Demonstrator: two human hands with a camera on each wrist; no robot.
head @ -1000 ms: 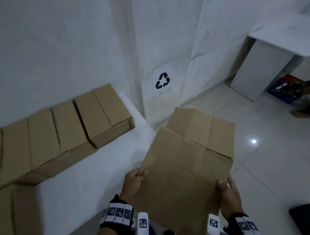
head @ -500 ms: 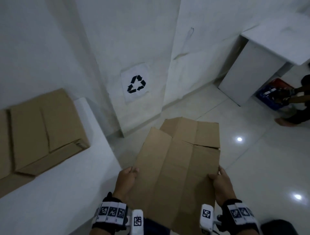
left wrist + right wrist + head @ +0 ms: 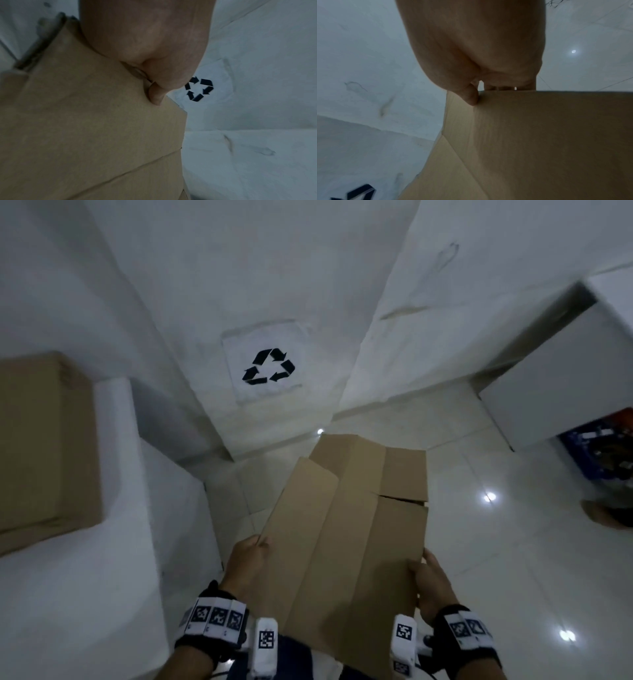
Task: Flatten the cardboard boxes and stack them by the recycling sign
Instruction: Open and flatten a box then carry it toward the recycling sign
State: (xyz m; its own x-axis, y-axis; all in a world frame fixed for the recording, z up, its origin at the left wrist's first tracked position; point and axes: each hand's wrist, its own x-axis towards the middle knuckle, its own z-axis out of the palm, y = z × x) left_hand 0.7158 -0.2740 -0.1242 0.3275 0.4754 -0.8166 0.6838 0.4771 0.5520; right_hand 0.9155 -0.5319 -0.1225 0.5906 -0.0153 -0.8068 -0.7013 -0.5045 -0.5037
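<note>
A flattened brown cardboard box [image 3: 352, 529] is held out in front of me above the floor, its far flaps pointing toward the wall. My left hand [image 3: 251, 556] grips its left edge, thumb on top [image 3: 155, 94]. My right hand [image 3: 428, 573] grips the right edge, thumb pressed on the cardboard [image 3: 470, 96]. The recycling sign [image 3: 269, 367], black arrows on white paper, hangs low on the wall straight ahead; it also shows in the left wrist view as the sign [image 3: 199, 90]. Another brown cardboard box [image 3: 44, 446] lies on the white table [image 3: 113, 559] at left.
White tiled floor [image 3: 496, 542] stretches ahead and right, below the sign. A white cabinet [image 3: 565, 378] stands at right with a blue crate [image 3: 603, 446] beside it. A person's foot [image 3: 606, 513] shows at the right edge. The table corner is close to my left hand.
The view has swung left and closer to the wall: the sign now sits ahead, larger. The flattened box moved with both hands toward the wall. The grips are unchanged.
</note>
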